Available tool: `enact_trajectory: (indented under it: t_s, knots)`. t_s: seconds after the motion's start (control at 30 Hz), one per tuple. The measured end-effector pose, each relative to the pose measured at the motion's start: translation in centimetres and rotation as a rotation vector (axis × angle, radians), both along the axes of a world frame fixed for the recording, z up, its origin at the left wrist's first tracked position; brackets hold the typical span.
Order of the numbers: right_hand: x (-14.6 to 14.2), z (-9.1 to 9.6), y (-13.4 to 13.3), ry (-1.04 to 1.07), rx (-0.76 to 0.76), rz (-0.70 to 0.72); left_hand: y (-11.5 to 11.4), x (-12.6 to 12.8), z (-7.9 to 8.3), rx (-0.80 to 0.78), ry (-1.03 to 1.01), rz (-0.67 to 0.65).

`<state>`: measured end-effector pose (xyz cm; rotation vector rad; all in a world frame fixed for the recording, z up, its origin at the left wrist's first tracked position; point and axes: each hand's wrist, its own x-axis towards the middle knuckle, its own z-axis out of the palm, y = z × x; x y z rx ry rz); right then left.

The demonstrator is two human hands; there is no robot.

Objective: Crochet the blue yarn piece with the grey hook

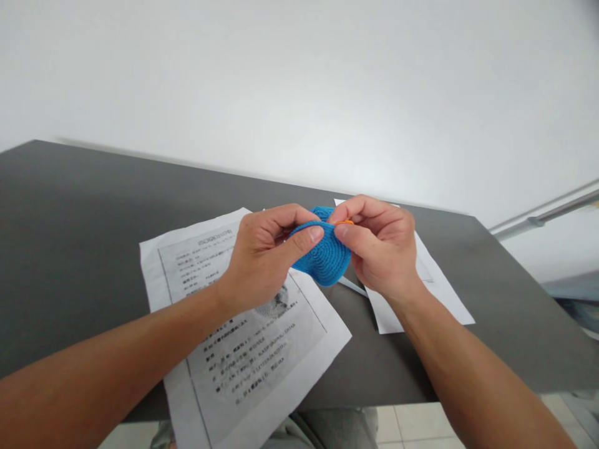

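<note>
A blue crocheted piece (325,259) is held up above the table between my two hands, its rounded, ridged side facing me. My left hand (269,252) pinches its upper left edge between thumb and fingers. At the upper right edge my right hand (381,243) has thumb and forefinger closed on the same piece. A small orange bit (345,222) shows between the right thumb and forefinger; whether it is yarn or a tool I cannot tell. More blue crochet rises behind the fingertips.
A printed sheet (262,380) with text and a picture lies under my left arm, overhanging the front edge of the dark grey table (93,206). Another paper (435,299) lies under my right hand, beside a thin white strip (353,285). Behind stands a white wall (290,93); a metal rail (561,209) is at right.
</note>
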<state>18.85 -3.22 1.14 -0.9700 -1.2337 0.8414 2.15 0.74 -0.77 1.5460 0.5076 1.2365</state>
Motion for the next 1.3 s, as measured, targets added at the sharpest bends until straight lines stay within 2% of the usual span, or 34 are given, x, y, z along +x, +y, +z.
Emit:
enact_trajectory:
  t_s: [0.3, 0.8, 1.3]
  knots:
    - [0.18, 0.08, -0.07, 0.02, -0.001, 0.05, -0.26, -0.12, -0.01, -0.1, -0.018, -0.063]
    - [0.17, 0.04, -0.03, -0.08, 0.005, 0.002, -0.34, -0.21, 0.48, -0.011, 0.052, 0.003]
    - [0.5, -0.34, 0.07, -0.013, 0.022, 0.077, -0.37, -0.3, 0.67, 0.04, 0.128, 0.047]
